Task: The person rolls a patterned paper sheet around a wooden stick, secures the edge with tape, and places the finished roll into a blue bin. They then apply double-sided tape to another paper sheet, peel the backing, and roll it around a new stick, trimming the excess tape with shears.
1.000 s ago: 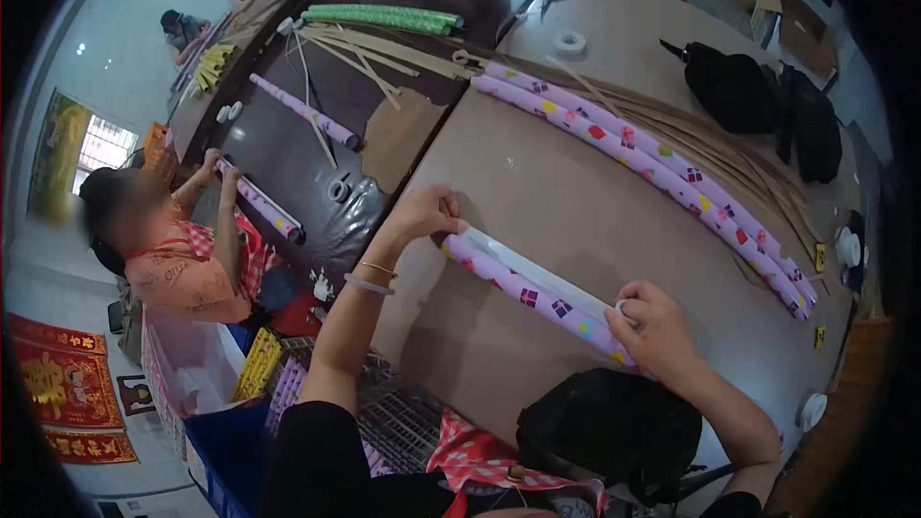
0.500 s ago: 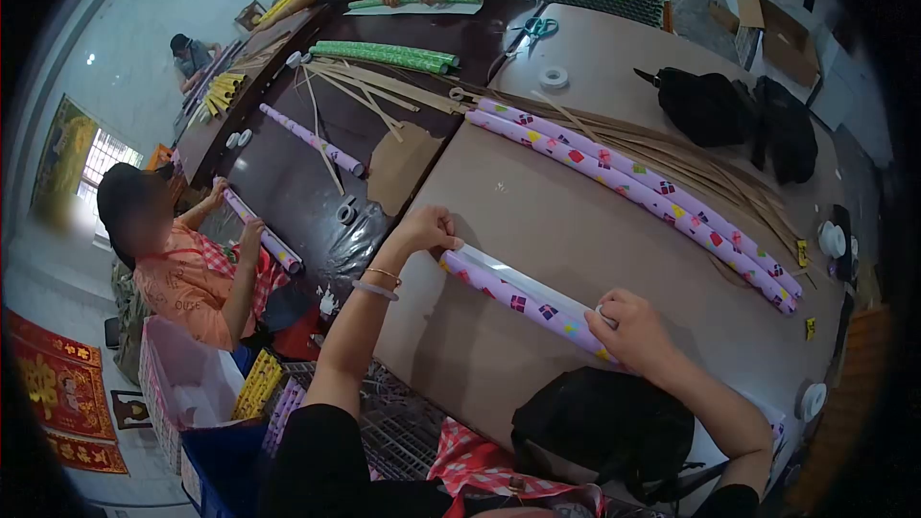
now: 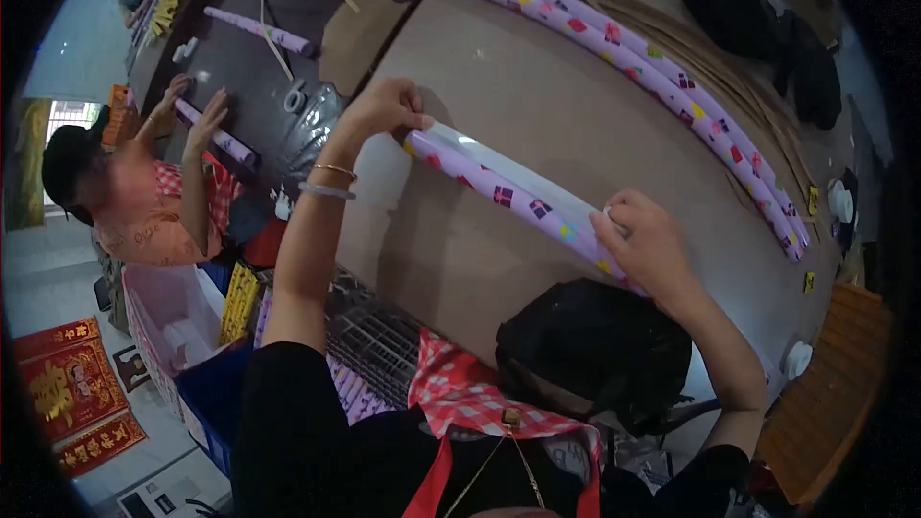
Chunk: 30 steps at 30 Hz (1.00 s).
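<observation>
Left grip (image 3: 384,107) pinching tape strip (image 3: 518,169) — right grip (image 3: 650,245) closed round roll (image 3: 611,215) — black bag (image 3: 595,355) near tube (image 3: 520,198)

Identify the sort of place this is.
Probably a small craft or packing workshop: two long purple patterned rolls on the table, loose brown strips beside them, and a co-worker handling a similar roll.

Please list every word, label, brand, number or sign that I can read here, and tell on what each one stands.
No text can be read with certainty.
Red banners: large gold characters, too blurred to quote.
Orange shirt: lettering, too blurred.
Yellow tags at the table's edge: dark marks, too small.
</observation>
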Available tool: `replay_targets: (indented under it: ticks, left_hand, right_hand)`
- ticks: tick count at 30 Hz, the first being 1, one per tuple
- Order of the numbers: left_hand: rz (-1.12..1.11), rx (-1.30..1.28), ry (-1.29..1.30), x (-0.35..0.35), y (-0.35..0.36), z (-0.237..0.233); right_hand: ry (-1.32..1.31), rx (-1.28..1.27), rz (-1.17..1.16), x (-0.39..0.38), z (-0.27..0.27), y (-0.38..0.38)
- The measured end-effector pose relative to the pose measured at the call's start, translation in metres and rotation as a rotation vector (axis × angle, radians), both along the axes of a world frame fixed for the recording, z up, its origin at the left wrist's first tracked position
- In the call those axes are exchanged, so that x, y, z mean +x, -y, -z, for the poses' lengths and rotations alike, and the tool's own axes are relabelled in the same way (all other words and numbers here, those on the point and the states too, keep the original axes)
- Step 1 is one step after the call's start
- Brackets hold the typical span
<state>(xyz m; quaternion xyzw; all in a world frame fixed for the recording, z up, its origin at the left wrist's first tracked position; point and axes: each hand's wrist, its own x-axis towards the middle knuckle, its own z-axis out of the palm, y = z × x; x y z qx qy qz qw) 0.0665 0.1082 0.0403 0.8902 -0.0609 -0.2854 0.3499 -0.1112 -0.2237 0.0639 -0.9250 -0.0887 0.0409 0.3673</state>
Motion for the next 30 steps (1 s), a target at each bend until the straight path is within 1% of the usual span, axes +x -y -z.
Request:
replay_targets:
  ticks: [1,3,4,6,8,10,12,16,24,27,30]
  left_hand:
    - [0.043,-0.014,0.036,-0.001,-0.001,-0.002]
    - [-0.021,-0.049,-0.018,-0.005,0.002,-0.007]
    - [0.018,-0.021,0.0,-0.003,0.001,-0.005]
    - [0.027,0.0,0.022,-0.003,0.001,-0.006]
    - [0.015,-0.031,0.02,-0.005,0.001,-0.005]
    - [0.006,-0.005,0.046,-0.006,0.002,-0.006]
    - [-0.032,-0.013,0.003,-0.005,0.003,-0.007]
    - [0.0,0.003,0.049,-0.004,-0.001,-0.003]
    - [-0.024,0.035,0.045,-0.005,-0.001,-0.003]
    - [0.009,0.039,0.047,-0.004,-0.002,-0.002]
    - [-0.029,-0.014,0.028,-0.006,-0.001,-0.002]
  right_hand:
    - [0.002,0.001,0.01,-0.001,0.001,0.0]
    - [-0.037,-0.009,0.013,0.0,0.004,0.0]
    - [-0.038,-0.011,0.024,0.001,0.005,0.0]
    - [-0.049,0.0,0.024,0.002,0.006,-0.001]
    - [-0.054,0.011,0.03,0.003,0.007,-0.001]
    - [0.045,-0.068,-0.018,0.004,0.008,0.0]
    - [0.047,-0.085,-0.022,0.004,0.009,-0.001]
    - [0.106,-0.141,-0.04,0.005,0.009,-0.005]
    - [0.114,-0.186,-0.025,0.006,0.013,-0.009]
    - [0.095,-0.211,-0.022,0.007,0.013,-0.009]
    - [0.091,-0.224,-0.018,0.007,0.014,-0.01]
